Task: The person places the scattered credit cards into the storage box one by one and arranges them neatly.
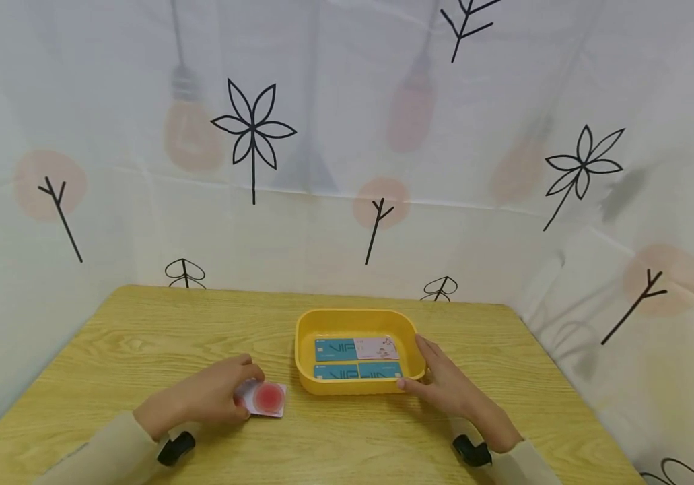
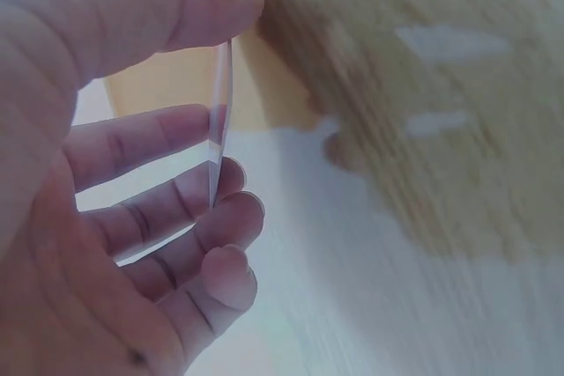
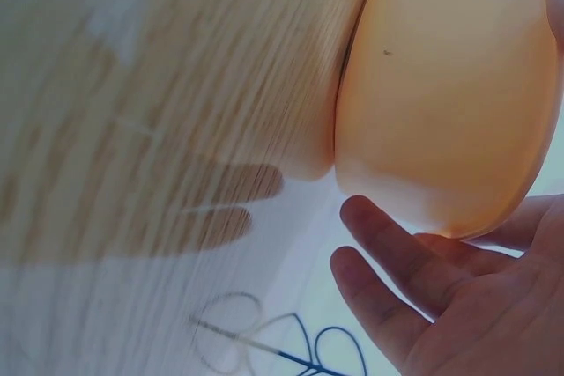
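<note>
My left hand [image 1: 216, 392] pinches a small pink card [image 1: 269, 399] with a red round patch, over the table to the left of the tray. In the left wrist view the card [image 2: 219, 112] appears edge-on between thumb and fingers. My right hand [image 1: 452, 385] holds the right front corner of a yellow plastic tray [image 1: 347, 386], thumb at the front and fingers along the right end. The right wrist view shows the fingers [image 3: 397, 253] at the tray's outer wall [image 3: 441, 85]. Inside lie teal cards [image 1: 334, 349] with dark lettering and a pink card [image 1: 377, 348].
The tray stands on a yellow wood-grain table [image 1: 201, 323]. A pale cloth [image 1: 322, 236] printed with plants and bulbs hangs behind the table and along its sides. Each wrist wears a black device, the left one [image 1: 176, 448] and the right one [image 1: 472, 450].
</note>
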`<state>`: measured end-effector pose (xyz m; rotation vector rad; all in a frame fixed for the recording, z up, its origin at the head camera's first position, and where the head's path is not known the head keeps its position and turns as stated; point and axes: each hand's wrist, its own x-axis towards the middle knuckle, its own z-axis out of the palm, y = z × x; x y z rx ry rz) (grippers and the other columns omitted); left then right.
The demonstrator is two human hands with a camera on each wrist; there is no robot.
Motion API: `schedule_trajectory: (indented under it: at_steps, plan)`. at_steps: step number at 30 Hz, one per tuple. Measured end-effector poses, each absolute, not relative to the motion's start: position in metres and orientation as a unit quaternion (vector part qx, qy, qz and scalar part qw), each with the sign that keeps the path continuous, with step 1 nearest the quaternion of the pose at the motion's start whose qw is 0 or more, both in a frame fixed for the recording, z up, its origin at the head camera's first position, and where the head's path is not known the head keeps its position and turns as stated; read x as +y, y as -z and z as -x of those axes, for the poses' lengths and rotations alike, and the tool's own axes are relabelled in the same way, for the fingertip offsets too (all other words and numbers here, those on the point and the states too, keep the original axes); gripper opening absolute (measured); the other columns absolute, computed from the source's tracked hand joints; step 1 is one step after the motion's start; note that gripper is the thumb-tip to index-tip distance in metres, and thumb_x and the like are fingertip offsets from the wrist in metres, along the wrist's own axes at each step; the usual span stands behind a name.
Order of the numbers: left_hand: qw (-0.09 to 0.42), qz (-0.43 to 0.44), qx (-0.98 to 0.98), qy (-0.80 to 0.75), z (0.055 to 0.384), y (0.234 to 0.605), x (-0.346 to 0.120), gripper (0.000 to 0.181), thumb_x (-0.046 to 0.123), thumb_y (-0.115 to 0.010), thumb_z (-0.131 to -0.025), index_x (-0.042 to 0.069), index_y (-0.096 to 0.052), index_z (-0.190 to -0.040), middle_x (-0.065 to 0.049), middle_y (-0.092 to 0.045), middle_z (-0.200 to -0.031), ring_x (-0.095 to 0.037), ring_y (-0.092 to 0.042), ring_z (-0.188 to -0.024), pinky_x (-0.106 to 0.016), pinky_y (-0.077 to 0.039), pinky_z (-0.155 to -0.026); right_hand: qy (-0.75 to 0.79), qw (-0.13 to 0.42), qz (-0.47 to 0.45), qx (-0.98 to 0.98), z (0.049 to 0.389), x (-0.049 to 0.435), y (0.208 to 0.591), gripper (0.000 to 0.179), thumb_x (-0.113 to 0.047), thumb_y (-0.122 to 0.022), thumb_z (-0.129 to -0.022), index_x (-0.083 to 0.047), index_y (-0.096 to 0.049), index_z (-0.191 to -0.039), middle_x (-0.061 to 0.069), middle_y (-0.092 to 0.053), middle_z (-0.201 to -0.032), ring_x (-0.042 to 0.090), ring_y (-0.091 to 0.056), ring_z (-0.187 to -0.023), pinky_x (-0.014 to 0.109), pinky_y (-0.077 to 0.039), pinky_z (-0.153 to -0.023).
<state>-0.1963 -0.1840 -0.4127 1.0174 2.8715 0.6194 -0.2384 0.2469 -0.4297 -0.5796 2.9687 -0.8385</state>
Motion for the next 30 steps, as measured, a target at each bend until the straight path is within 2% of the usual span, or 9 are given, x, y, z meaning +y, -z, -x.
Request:
schedule_trajectory:
  at_steps: [12,21,30]
  plan:
    - [0.003,-0.308,0.925,-0.223,0.199,0.399,-0.198,0.043,0.014,-0.074,-0.071,0.011,-0.063,-0.112,0.004,-0.049,-0.096,-0.010,-0.047,-0.076,-0.024,-0.042,-0.065,0.267,0.001,0.186,0.946,0.238,0.247,0.429,0.105,-0.065,-0.062,-0.080,-0.004,-0.016,-0.152,0.017,-0.023,-0.153,0.040,-0.029,-0.137,0.061,-0.027,-0.103]
    - [-0.027,-0.315,0.920,-0.231,0.205,0.389,-0.202,0.040,0.015,-0.073,-0.074,0.010,-0.064,-0.113,0.005,-0.050,-0.094,-0.008,-0.049,-0.076,-0.023,-0.044,-0.064,0.261,0.002,0.185,0.947,0.239,0.247,0.430,0.106,-0.067,-0.060,-0.080,-0.005,-0.015,-0.152,0.016,-0.023,-0.154,0.040,-0.029,-0.137,0.061,-0.027,-0.104]
    - [-0.030,-0.334,0.913,-0.235,0.211,0.381,-0.199,0.042,0.014,-0.071,-0.076,0.004,-0.064,-0.117,0.003,-0.047,-0.090,-0.009,-0.049,-0.077,-0.023,-0.045,-0.066,0.263,0.001,0.183,0.947,0.238,0.247,0.429,0.106,-0.066,-0.061,-0.079,-0.005,-0.015,-0.152,0.016,-0.023,-0.154,0.040,-0.029,-0.137,0.061,-0.027,-0.104]
